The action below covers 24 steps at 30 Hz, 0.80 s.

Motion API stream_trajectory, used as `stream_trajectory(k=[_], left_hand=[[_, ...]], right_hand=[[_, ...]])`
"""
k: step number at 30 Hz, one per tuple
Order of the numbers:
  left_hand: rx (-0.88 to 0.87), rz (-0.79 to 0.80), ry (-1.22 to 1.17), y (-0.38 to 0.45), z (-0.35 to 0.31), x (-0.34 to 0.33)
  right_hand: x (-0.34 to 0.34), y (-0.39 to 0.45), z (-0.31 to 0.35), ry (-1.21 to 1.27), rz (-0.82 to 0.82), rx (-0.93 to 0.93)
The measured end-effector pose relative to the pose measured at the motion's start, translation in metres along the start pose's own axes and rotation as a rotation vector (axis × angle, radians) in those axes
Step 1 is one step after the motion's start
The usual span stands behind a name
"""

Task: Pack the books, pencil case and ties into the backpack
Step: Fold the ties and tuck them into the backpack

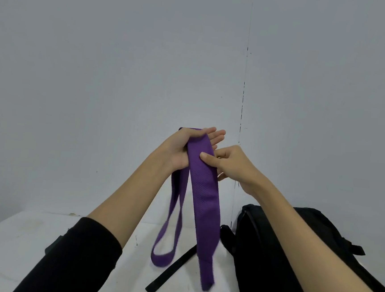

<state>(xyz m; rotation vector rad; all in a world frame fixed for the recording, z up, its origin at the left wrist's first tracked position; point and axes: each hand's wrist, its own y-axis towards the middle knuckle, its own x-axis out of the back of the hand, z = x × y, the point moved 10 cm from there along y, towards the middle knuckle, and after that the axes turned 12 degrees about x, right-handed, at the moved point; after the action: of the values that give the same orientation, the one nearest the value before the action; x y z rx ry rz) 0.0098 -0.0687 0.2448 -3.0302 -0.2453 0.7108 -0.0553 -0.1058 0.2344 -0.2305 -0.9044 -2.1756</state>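
Tie position: You are holding the purple tie [202, 193] up in the air above the surface [27, 236], draped across your left hand [186, 150], with both lengths hanging straight down below it.
Left hand: It is lying palm up with the fingers extended past the tie and the thumb side curling over the fold, so the tie is resting on it and being kept in place.
Right hand: Your right hand [229, 163] is pinching the wide length just below the left hand, thumb on the near face, fingers curled behind.
Long axis: The tie is running vertically, downward from both hands; the wide end is dangling lowest, and a narrower loop is hanging to the left of it.
Backpack: The black backpack [281, 258] is lying on the surface below and to the right of your right hand, which is the nearer one.
Judgement: You are probably folding or rolling the tie; the backpack opening is not visible.
Strap: A black strap [171, 269] is lying on the surface beneath the hanging ends.
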Motion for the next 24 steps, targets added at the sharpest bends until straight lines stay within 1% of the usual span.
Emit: stream_trajectory(k=[4, 6, 10, 17, 21, 24], left_hand=[[0.006, -0.012, 0.022, -0.001, -0.003, 0.006], [0.001, -0.031, 0.039, -0.001, -0.006, 0.011], [-0.004, -0.064, 0.065, -0.002, -0.011, 0.017], [0.000, -0.115, 0.063, -0.001, -0.010, 0.022], [0.024, -0.107, 0.068, 0.000, -0.005, 0.022], [0.007, -0.109, 0.071, 0.001, -0.006, 0.022]], right_hand=[[-0.002, 0.001, -0.004, -0.154, -0.021, 0.030], [-0.004, 0.001, -0.011, -0.188, -0.017, 0.026], [-0.013, -0.005, -0.022, -0.132, 0.021, -0.001], [-0.037, -0.024, -0.056, -0.034, 0.143, -0.091], [-0.044, -0.031, -0.060, 0.027, 0.149, -0.099], [-0.045, -0.036, -0.066, 0.038, 0.147, -0.116]])
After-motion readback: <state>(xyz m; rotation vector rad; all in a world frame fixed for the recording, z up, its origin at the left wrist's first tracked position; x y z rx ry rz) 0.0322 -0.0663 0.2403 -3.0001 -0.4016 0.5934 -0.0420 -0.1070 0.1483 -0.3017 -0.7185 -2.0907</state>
